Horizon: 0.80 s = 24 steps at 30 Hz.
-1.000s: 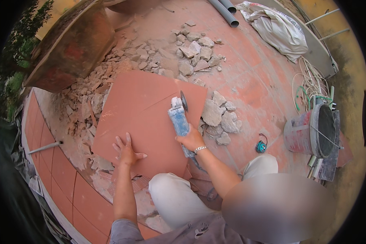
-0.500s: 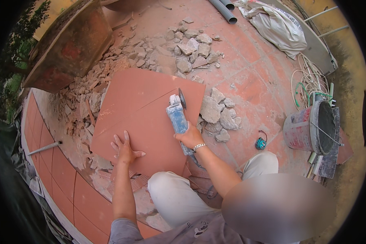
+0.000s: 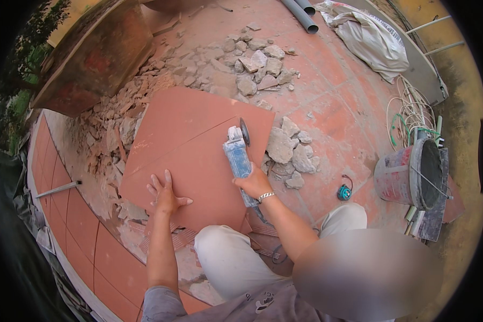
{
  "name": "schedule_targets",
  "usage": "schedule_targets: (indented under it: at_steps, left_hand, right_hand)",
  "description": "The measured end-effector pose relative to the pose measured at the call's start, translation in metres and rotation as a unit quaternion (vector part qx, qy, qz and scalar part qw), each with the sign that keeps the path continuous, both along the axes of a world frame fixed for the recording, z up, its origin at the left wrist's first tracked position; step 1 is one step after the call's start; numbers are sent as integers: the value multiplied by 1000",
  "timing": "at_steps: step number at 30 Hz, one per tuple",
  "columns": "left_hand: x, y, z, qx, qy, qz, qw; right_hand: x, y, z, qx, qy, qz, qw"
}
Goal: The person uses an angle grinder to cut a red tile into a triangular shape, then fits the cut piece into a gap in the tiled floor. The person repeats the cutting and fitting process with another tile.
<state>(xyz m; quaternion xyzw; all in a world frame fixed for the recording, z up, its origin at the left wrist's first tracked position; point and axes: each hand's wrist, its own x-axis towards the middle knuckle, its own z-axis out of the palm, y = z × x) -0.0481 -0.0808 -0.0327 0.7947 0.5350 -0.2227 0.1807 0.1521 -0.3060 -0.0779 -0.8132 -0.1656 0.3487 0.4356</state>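
Red-brown tile, broad, flat and squarish, just in front of the bent knees. Lies at a slant to the view, over broken rubble, with a thin dark line running diagonally across its upper half. Near the line's right end, above the tile's upper right part, a blue-grey angle grinder with its dark disc up on edge; contact between disc and tile impossible to tell. Around the grinder's body, the right hand, fingers curled in a wrap, with a silvery chain bracelet at the wrist. On the tile's lower left part, the left hand, palm down, thumb and fingers fanned wide. Just beyond the right edge, pale stone chunks; past the far edge, more grey lumps, dusty and loose. Farther right on the reddish paving, a small teal tape measure, then a stained bucket below a loose coil of pale cable. At the top, grey pipes beside a crumpled white sack. Off to the left, a thin metal bar across red tiled flooring.
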Motion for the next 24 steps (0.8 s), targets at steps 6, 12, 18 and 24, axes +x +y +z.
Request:
schedule_targets:
  at_steps: [6,12,18,24]
  left_hand:
    - [-1,1,-4,2,1,0,1000]
    - [-1,1,-6,11,-2,-10,1000]
    - [-1,1,-4,5,5,-6,1000]
    - [-2,0,-6,19,-7,-8,1000]
  right_hand:
    - [-4,-5,3,-22,6,1,1000]
    - [-5,-8,2,-20,12,12,1000]
    - [-7,-9,0,-24,6,7,1000]
    - [-9,-13,2,-21,7,6,1000]
